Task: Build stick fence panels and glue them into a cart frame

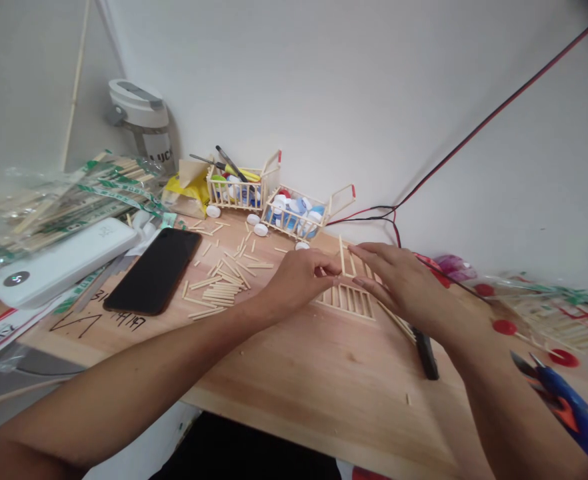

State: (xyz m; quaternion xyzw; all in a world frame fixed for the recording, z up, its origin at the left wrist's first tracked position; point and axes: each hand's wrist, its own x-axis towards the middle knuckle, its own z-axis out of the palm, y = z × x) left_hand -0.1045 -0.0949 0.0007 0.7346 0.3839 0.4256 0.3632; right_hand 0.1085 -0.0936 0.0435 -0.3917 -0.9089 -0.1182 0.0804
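Slatted lattice (pixel 349 300): flat on the tabletop (pixel 284 380), just right of frame centre.
Left hand (pixel 294 283): pinched on upright sticks (pixel 343 257).
Right hand (pixel 401 277): fingers apart, close beside.
Upright sticks: apparently being fitted; next, probably careful squaring and steady holding.

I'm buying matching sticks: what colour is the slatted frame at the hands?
The slatted frame is pale yellowish wood; see the head view.
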